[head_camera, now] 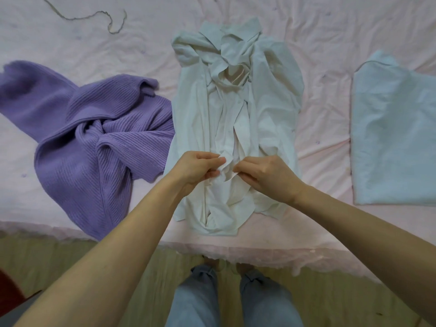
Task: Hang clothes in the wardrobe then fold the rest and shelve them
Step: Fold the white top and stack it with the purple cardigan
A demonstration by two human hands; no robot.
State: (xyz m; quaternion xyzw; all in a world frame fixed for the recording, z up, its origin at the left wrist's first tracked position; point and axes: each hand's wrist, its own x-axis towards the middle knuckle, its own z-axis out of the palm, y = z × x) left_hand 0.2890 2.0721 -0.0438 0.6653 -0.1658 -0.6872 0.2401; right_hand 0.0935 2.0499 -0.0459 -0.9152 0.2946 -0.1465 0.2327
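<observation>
A crumpled white shirt (266,107) lies lengthwise in the middle of the pink bed sheet (325,48), collar at the far end. My left hand (197,169) pinches one front edge of the shirt near its lower middle. My right hand (264,173) pinches the facing edge, and the two hands almost touch. A twisted purple ribbed sweater (94,138) lies to the left of the shirt. To the right lies a pale blue garment (394,138), folded flat.
A thin greenish cord (111,22) snakes across the sheet at the far left. The bed's near edge (259,252) runs across the frame, with a greenish floor (59,260) and the person's jeans-clad legs (233,300) below it.
</observation>
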